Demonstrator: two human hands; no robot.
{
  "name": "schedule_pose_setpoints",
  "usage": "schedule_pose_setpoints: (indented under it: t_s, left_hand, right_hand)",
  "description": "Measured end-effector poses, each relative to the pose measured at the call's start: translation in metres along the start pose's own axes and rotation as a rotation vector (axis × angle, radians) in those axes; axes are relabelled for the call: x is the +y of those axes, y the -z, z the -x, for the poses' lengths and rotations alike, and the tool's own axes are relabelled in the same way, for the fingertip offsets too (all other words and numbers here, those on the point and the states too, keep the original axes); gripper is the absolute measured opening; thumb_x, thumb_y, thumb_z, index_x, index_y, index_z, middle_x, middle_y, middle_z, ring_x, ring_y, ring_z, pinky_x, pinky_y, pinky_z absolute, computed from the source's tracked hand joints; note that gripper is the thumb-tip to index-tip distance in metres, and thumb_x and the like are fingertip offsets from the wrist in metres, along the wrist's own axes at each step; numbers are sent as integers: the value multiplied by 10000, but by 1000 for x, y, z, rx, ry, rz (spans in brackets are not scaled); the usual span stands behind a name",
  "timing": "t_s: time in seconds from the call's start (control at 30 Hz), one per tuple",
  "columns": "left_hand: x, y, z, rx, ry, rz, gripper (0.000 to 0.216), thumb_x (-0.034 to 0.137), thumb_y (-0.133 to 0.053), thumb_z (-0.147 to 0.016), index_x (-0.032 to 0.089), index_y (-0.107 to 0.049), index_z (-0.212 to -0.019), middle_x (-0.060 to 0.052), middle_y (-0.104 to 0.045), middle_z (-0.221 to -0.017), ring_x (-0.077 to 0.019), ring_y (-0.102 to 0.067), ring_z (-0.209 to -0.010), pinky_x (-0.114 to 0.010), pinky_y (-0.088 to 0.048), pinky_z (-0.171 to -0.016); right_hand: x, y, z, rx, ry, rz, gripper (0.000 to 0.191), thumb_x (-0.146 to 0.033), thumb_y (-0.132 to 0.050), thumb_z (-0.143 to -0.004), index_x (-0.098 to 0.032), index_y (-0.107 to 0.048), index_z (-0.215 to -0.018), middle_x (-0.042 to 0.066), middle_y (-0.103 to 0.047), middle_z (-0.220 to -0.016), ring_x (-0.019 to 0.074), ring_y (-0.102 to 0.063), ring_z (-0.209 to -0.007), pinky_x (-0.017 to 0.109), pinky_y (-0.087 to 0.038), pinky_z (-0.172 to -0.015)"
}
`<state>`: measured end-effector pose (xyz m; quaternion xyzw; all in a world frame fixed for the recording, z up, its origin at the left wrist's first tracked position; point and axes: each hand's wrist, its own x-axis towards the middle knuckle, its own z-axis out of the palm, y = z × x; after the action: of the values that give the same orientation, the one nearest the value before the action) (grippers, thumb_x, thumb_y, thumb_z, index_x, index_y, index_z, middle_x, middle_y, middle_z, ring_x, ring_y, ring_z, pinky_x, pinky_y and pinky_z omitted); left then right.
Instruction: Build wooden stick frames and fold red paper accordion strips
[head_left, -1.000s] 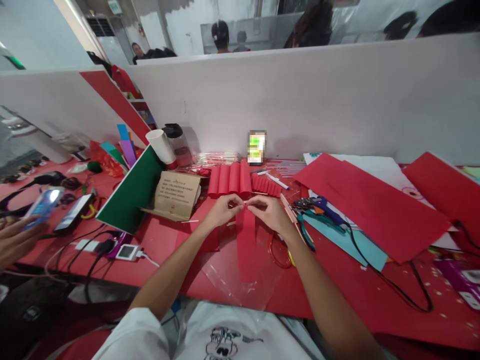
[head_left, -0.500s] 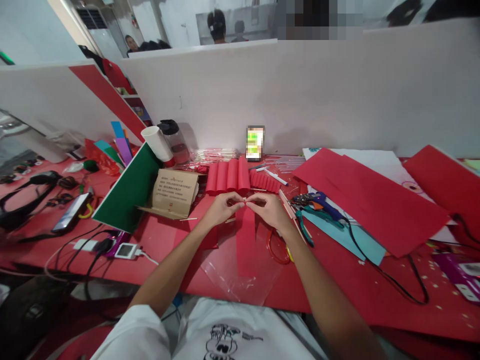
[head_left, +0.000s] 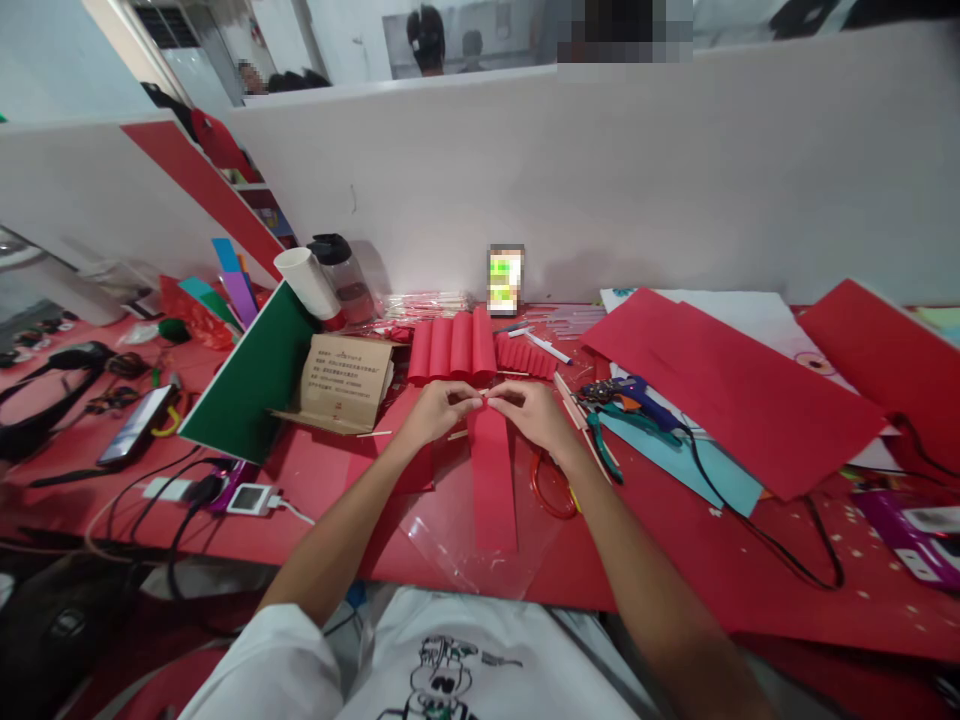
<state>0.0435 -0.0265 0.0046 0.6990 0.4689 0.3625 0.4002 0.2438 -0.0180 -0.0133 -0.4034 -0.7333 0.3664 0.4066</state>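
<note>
Head view, centre of frame: left hand (head_left: pixel 435 412) and right hand (head_left: pixel 534 412), together as before, pinch the far end of a long red paper strip (head_left: pixel 493 478), now lying flatter on the red table (head_left: pixel 675 540) beside red-handled scissors (head_left: pixel 551 485).

Your table (head_left: pixel 315 500) has a red top. At its centre lies a red paper strip (head_left: pixel 493 475) on a clear plastic sheet (head_left: pixel 450 540). At twelve o'clock you see pleated red paper (head_left: pixel 452 347); toward eleven, a cardboard box (head_left: pixel 341 382) and a green board (head_left: pixel 251 385). At nine o'clock lie a phone (head_left: pixel 135 425) and a white charger (head_left: pixel 251 498) with cables. At two o'clock you have a blue glue gun (head_left: pixel 637 393) and large red sheets (head_left: pixel 731 390); red-handled scissors (head_left: pixel 551 480) lie just right of the strip.
</note>
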Motion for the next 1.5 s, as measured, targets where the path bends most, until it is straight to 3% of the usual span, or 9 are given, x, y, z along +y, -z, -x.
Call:
schedule_pose_setpoints:
  t_s: [0.4, 0.73, 0.93, 1.17, 1.5]
  left_hand:
    - [-4, 2, 0, -26, -32, -145, 214, 334, -611, -875, 174, -753, -894, -42, -768, -889, -184, -677, -824, -270, -483, -778]
    - [-6, 1, 2, -31, -122, -289, 139, 212, -562, -880, 154, -687, -858, -14, -687, -791, -133, -566, -702, -230, -385, -662]
    - [-7, 4, 1, -56, -90, -235, 171, 269, -559, -904, 164, -686, -861, -2, -684, -779, -133, -561, -690, -234, -389, -656]
    - [-11, 2, -1, -50, -55, -175, 263, 409, -653, -857, 159, -692, -786, -5, -679, -732, -141, -559, -681, -245, -403, -660]
    - [-13, 6, -1, -68, -44, -128, 269, 406, -629, -869, 161, -650, -761, 19, -598, -661, -123, -490, -609, -243, -363, -593]
  right_hand:
    - [2, -2, 0, 10, 1, 20, 157, -272, -623, -894, -199, -758, -928, 61, -784, -956, 212, -719, -878, 315, -522, -797]
    - [0, -10, 1, -38, -39, 104, 141, -250, -591, -894, -205, -713, -950, 63, -767, -978, 201, -695, -861, 314, -506, -785]
    - [0, -2, 0, -32, -29, 83, 145, -269, -592, -900, -193, -716, -897, 64, -767, -922, 198, -687, -814, 299, -490, -739]
    - [4, -4, 0, 55, -100, 231, 82, -163, -604, -843, -189, -666, -796, 55, -739, -793, 191, -657, -717, 294, -444, -678]
    - [1, 2, 0, 42, -114, 155, 122, -276, -648, -855, -195, -683, -771, 49, -746, -789, 188, -658, -718, 285, -447, -660]
